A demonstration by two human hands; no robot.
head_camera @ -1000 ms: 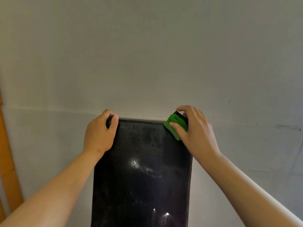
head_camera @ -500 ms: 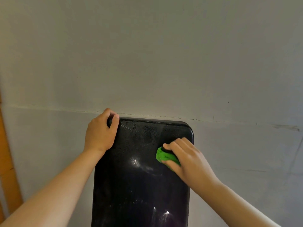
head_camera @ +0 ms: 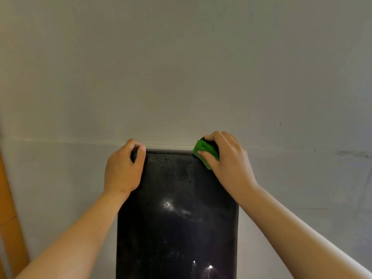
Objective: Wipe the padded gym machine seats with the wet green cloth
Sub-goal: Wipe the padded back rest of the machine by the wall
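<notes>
Green cloth [head_camera: 205, 153] sits bunched at the top right corner of the black padded seat [head_camera: 177, 218]. From the head view, the right hand [head_camera: 227, 164] grips it in a tight wad, fingers over the top and thumb on the near side, pressing it onto that corner. Left hand [head_camera: 122, 172] is clamped round the top left corner, thumb on the face and fingers curled over the edge, bracing the pad. The pad stands upright against a pale wall [head_camera: 181, 67], and its face glistens with droplets and wet streaks.

My read: wiping is under way at the upper edge, and the sheen suggests much of the face is already wetted. The next move calls for firm pressure and a drag of the cloth along the top edge or down the right side, with the left grip holding the pad steady.

Count: one cloth, one pad in view, two hands, and one orange-brown wooden strip [head_camera: 8, 218] at far left.
</notes>
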